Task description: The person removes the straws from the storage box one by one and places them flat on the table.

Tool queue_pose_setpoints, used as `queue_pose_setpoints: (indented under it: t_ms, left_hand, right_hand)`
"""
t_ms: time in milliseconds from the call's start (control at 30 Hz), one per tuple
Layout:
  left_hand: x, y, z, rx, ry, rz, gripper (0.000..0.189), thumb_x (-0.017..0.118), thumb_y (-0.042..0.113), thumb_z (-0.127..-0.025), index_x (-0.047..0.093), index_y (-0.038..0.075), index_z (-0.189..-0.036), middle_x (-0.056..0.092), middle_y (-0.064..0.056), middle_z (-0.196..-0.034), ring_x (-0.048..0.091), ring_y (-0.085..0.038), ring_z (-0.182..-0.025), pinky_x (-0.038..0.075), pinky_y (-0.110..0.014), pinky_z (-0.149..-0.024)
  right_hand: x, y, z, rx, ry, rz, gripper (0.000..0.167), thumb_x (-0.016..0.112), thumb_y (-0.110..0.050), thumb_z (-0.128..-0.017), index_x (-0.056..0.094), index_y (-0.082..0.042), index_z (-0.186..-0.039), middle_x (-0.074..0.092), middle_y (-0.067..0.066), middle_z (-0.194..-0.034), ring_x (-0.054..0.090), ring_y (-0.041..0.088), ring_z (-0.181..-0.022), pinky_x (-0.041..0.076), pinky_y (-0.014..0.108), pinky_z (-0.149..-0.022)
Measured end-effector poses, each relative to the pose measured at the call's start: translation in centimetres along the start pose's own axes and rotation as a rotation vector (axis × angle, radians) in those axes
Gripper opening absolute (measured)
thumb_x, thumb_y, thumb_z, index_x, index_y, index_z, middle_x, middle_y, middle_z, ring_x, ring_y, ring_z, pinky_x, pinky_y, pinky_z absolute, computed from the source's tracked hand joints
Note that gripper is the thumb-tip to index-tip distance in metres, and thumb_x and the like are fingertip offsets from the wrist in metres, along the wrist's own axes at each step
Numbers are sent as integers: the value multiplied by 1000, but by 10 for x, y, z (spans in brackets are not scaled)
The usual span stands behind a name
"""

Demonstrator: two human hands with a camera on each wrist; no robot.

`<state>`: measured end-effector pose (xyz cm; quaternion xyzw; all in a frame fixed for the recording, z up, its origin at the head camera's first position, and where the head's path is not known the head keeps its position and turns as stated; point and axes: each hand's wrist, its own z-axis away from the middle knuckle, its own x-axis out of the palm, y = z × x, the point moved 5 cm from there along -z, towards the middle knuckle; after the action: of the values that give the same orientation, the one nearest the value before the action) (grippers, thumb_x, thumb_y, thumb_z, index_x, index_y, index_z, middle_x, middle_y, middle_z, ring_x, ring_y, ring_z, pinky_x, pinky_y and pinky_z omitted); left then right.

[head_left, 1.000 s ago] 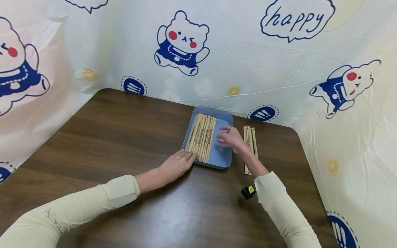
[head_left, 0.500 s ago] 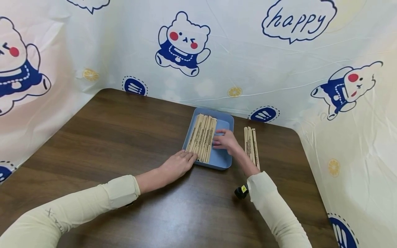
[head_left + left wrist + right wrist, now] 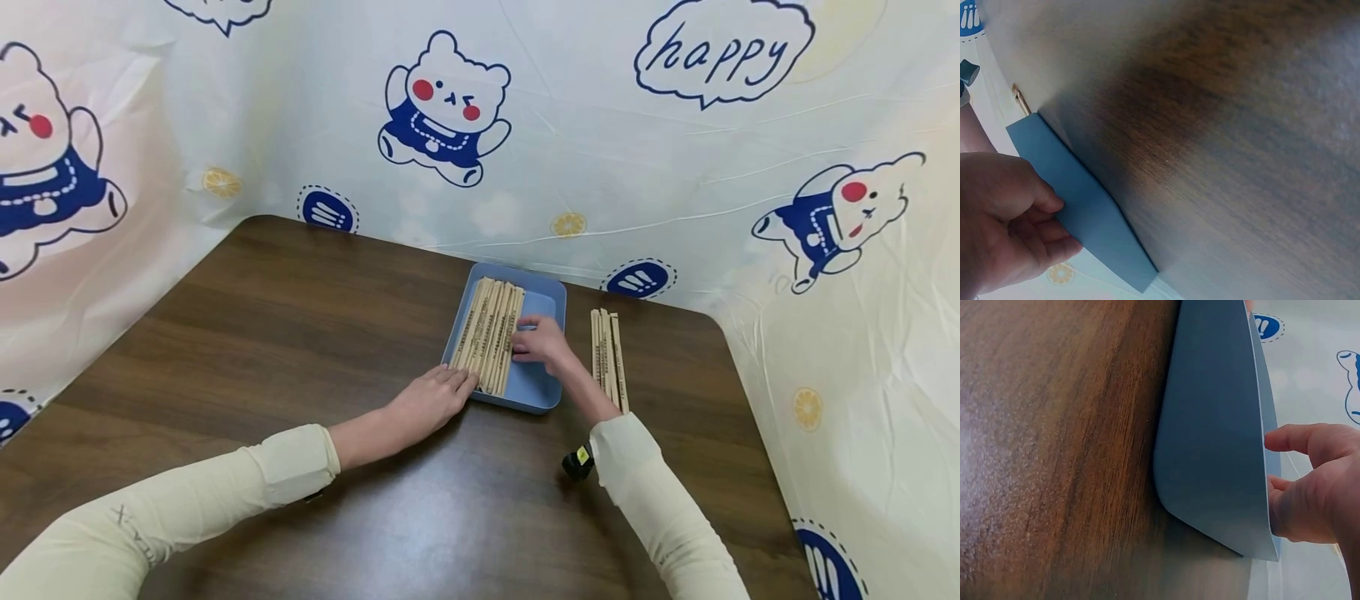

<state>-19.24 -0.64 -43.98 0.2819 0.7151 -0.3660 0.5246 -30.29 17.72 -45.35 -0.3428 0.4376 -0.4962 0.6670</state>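
Several paper-wrapped chopsticks [image 3: 487, 333] lie side by side, lengthwise, in the left part of a shallow blue tray [image 3: 536, 402]. My left hand [image 3: 431, 400] is at the tray's near-left corner, fingers over the rim by the chopsticks' near ends. In the left wrist view its thumb [image 3: 1050, 200] overlaps the tray's outer wall, with the other fingers curled at the rim. My right hand [image 3: 543, 343] is inside the tray, loosely bent fingertips at the right side of the row. In the right wrist view the tray wall [image 3: 1216, 437] partly hides these fingers.
A few more wrapped chopsticks [image 3: 606, 354] lie on the brown table [image 3: 300, 308] right of the tray, partly behind my right forearm. A black device with a yellow label [image 3: 577, 462] is at my right cuff. A printed curtain [image 3: 540, 150] stands close behind the tray.
My right hand has moved left within the tray to the row's right edge, its fingers drawing closer together. The left hand, tray and chopsticks stay about where they were.
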Motion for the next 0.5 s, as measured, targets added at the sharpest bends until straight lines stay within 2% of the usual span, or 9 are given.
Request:
queue_pose_setpoints:
  t_ms: [200, 500]
  left_hand:
    - [0, 0, 0, 1, 16, 1, 37, 64, -1, -95, 59, -6, -131, 63, -22, -126, 63, -32, -116, 50, -43, -100]
    - [-1, 0, 0, 2, 37, -4, 36, 63, -1, -96, 59, -6, -131, 64, -22, -125, 63, -31, -115, 50, -42, -99]
  right_hand:
    - [1, 0, -2, -25, 37, 35, 48, 59, 1, -94, 48, 7, -140, 57, 28, -124, 63, 38, -108, 59, 41, -83]
    - [2, 1, -4, -25, 101, 90, 43, 66, 1, -91, 53, 7, -132, 64, 27, -107, 68, 35, -98, 61, 36, -72]
